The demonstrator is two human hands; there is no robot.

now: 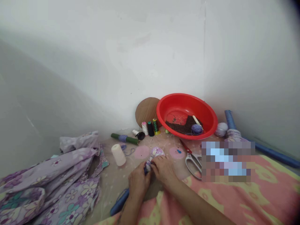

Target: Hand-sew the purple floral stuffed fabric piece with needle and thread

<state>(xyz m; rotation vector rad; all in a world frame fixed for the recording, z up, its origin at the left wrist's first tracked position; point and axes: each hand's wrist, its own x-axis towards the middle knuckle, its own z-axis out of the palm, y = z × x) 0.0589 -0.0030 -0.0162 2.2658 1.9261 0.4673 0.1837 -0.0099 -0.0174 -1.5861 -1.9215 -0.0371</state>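
Note:
Both hands meet over a blue rod [120, 201] that slants across the table, with a gathered piece of floral fabric [156, 152] at its far end. My left hand [138, 178] is closed around the rod just below the fabric. Bent over the fabric from the right, my right hand [166, 170] has its fingers pinched on the bunched cloth. The exact grip of the fingertips is partly hidden. To the left of my hands stands a white spool [118, 155], slightly tilted.
Lilac floral cloth [70, 181] is heaped at left. Behind are a green tube [125, 139], several thread spools [150, 128], a cardboard disc [146, 111] and a red basin [187, 97] holding a purple yarn ball [197, 129]. Scissors [189, 157] lie right, beside a blurred patch and pink-yellow cloth [264, 193].

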